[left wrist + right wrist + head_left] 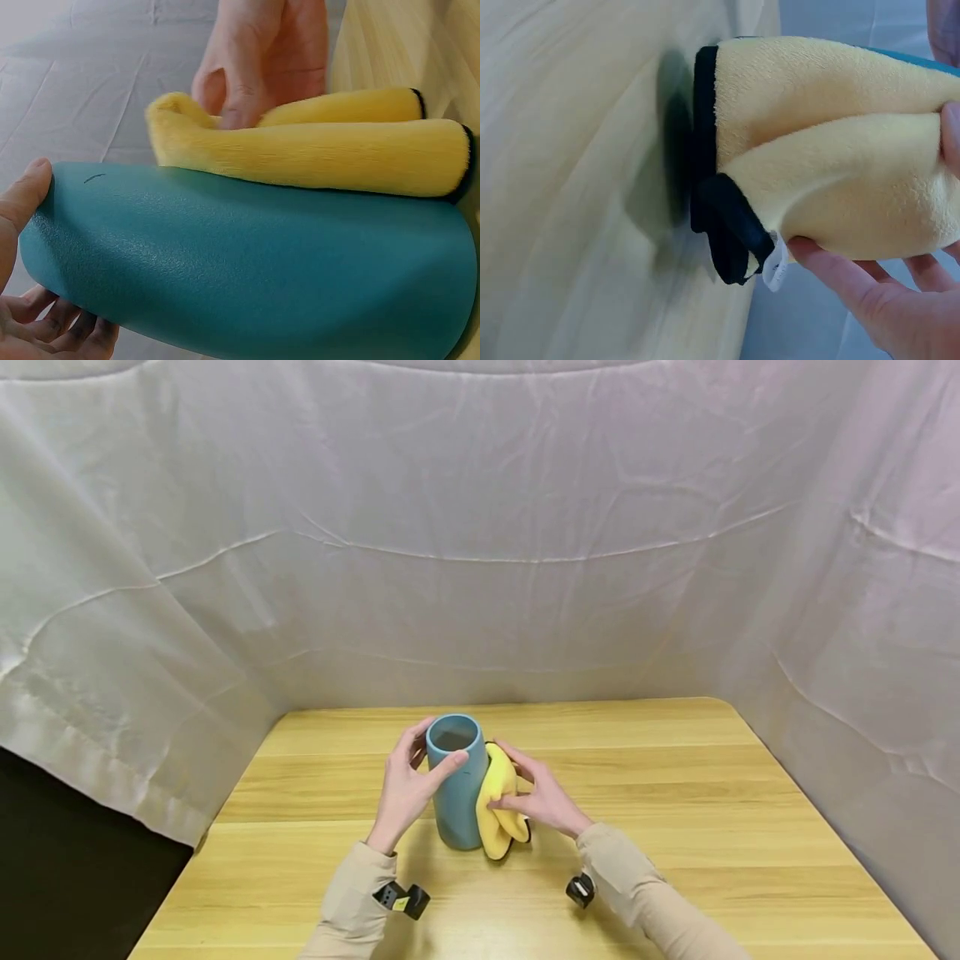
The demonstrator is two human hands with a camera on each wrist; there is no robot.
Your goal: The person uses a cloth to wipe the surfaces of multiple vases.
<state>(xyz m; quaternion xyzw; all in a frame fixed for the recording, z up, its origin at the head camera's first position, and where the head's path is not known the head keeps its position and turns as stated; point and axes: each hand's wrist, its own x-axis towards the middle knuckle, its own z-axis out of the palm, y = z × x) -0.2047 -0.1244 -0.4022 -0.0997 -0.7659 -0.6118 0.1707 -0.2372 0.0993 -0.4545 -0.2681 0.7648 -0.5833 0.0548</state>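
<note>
A teal-blue vase (459, 810) with a wide round mouth stands upright on the wooden table. My left hand (406, 785) grips it near the rim, thumb at the front and fingers round the far left side. Against the vase's right side lies a folded yellow cloth (322, 154) with black edging. My right hand (551, 797) holds this cloth, pinching it between thumb and fingers. In the right wrist view, a small white tag (777, 264) hangs from the cloth's dark edge, and the cloth's lower end is close to the tabletop.
The light wooden table (675, 793) reaches out on both sides of the vase. Pale grey fabric (480, 610) hangs behind it and at both sides. A black area (67, 860) shows at the lower left. Dark devices are strapped to both wrists.
</note>
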